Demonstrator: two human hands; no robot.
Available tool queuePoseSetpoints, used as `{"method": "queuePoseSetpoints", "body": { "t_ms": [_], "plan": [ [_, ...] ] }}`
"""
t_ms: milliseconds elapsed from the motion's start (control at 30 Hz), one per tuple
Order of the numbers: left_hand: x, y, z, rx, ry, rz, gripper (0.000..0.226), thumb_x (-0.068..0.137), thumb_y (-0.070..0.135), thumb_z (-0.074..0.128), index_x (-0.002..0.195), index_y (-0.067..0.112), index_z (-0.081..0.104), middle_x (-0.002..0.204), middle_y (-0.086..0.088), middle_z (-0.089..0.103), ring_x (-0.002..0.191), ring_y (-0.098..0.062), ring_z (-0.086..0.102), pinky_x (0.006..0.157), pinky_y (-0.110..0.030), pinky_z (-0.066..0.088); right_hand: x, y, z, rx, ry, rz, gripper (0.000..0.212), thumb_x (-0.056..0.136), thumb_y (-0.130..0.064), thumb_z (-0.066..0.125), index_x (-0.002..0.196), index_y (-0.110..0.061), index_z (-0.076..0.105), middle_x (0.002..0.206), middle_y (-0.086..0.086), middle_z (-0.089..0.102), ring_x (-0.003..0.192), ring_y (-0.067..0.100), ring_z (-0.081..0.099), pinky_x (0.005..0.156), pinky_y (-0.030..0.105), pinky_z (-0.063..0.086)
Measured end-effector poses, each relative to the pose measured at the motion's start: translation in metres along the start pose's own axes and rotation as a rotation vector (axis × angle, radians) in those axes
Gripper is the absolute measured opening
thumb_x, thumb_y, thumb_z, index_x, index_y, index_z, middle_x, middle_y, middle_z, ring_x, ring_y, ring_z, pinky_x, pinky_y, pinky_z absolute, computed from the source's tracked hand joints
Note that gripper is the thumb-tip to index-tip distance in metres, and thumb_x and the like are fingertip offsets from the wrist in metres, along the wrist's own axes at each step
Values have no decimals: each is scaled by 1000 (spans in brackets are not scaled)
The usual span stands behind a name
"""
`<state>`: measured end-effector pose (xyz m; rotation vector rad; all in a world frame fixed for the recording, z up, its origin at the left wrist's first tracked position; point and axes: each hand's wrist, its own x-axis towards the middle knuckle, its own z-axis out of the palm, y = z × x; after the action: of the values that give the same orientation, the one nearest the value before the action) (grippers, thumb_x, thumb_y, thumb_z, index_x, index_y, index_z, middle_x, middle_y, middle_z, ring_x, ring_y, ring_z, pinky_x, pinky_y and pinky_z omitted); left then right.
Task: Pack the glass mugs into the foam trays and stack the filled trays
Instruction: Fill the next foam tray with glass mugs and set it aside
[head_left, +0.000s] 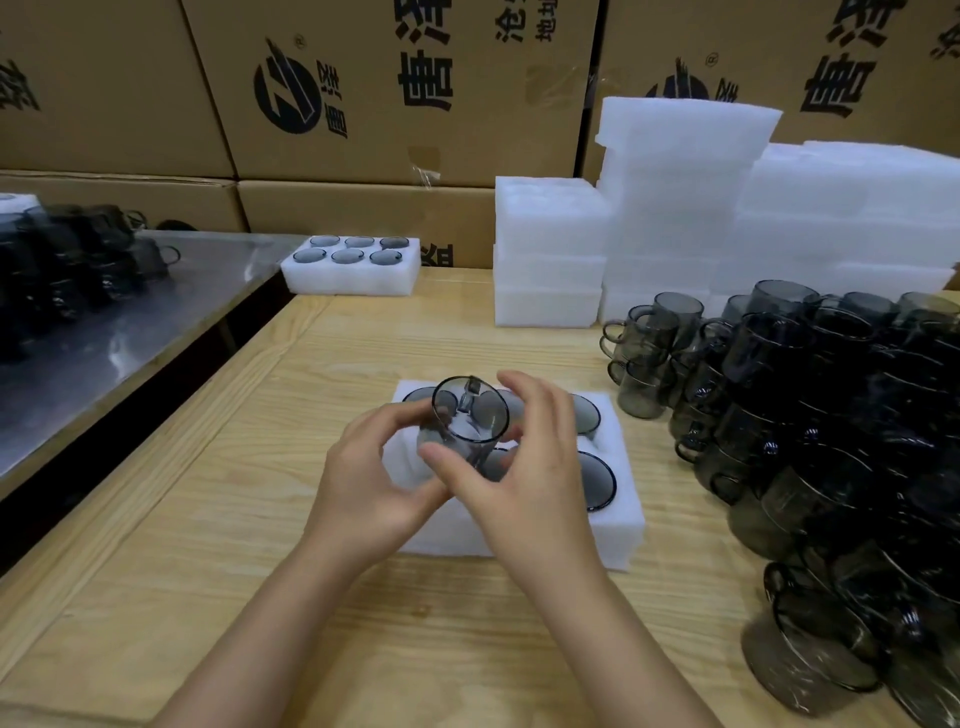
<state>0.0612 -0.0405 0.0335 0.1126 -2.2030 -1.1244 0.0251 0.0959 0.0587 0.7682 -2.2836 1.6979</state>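
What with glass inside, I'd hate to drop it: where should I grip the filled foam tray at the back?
Probably by the two short end walls of the filled tray, one hand from each side. It lies flat, its top is all mugs in pockets, and only the outer walls offer plain foam.

Glossy smoked-glass mug (470, 421), matt white foam tray (618, 525), grained wooden table (260, 519), shiny metal bench (156, 306), cardboard boxes (389, 88).

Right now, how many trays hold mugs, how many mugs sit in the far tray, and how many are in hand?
Trays holding mugs: 2, far tray and near tray
Mugs in far tray: 6
Held mug: 1, in left hand and right hand
Total: 9
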Motion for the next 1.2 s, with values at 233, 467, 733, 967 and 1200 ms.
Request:
{"method": "queuePoseSetpoints", "body": {
  "t_ms": [233, 467, 733, 967, 1200],
  "plan": [
    [5, -6, -11, -110, -123, -11, 68, 59, 44, 79, 121, 48, 52, 118, 26, 61, 116, 1, 55, 96, -11, 37, 22, 6, 4, 73, -52, 84, 54, 69, -36, 79, 116, -35, 54, 108, -21, 52, 100, -6, 50, 80, 5, 39],
    [11, -17, -25, -392, -163, -33, 54, 75, 31, 66, 126, 15, 56, 119, 0, 67, 117, -18, 59, 99, -27, 45, 21, 19, 3, 185, -270, 137, 62, 74, -29, 77, 130, -35, 50, 116, -25, 57, 102, -12, 53, 88, 10, 44],
    [15, -27, -35, -381, -186, -59, 49, 69, 31, 70, 113, 11, 64, 111, -6, 70, 109, -20, 64, 94, -27, 48, 14, 13, 16, 2, -291, 26, 61, 77, -39, 73, 133, -28, 51, 119, -23, 51, 110, -4, 49, 95, 15, 40],
    [15, -32, -34, -362, -157, -163, 47, 70, 44, 61, 106, 15, 69, 116, -4, 64, 114, -13, 58, 100, -39, 44, 8, 13, 26, -298, -346, -159, 61, 82, -39, 67, 137, -23, 45, 135, -15, 45, 122, 3, 37, 93, 8, 25],
    [13, -34, -31, -324, -230, -186, 52, 71, 44, 62, 115, 17, 66, 128, 8, 62, 126, -4, 50, 109, -39, 35, 12, 13, 24, -505, -372, -219, 58, 83, -52, 60, 130, -19, 53, 133, -6, 53, 128, 15, 38, 102, 23, 21]
  ]
}}
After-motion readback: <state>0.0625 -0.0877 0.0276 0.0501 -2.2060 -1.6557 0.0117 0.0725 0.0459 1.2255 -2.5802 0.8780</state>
